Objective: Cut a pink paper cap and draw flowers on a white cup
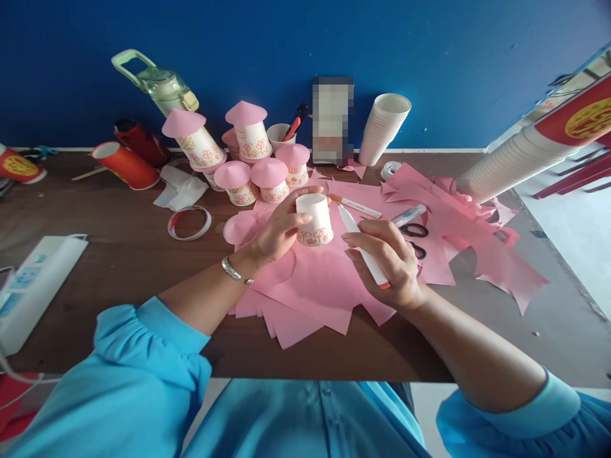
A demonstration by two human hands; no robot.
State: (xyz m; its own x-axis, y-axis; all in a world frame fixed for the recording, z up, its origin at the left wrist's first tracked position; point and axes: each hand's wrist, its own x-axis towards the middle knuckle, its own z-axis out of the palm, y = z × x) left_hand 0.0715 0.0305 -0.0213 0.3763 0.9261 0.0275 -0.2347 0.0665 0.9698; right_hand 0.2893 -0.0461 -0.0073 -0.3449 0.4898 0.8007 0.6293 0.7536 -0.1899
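My left hand [286, 222] is wrapped round a white paper cup [312, 216], its narrower end down, with red flower drawings along the lower edge. A white marker [363, 245] with a red end is gripped in my right hand [391, 257]; its tip points up and left, a little apart from the cup. Both hands are over a spread of pink paper sheets [324, 286]. Another marker [356, 205] with an orange cap lies behind them. Scissors with black handles [414, 231] lie partly hidden behind my right hand, beside a clear pen [409, 215].
Several decorated cups with pink cone roofs [245, 113] stand at the back. A phone [333, 121] leans on the wall next to stacked white cups [386, 127]. Leftward are a tape roll [189, 223], a red cup [125, 165], a green bottle [165, 86] and a power strip [41, 286].
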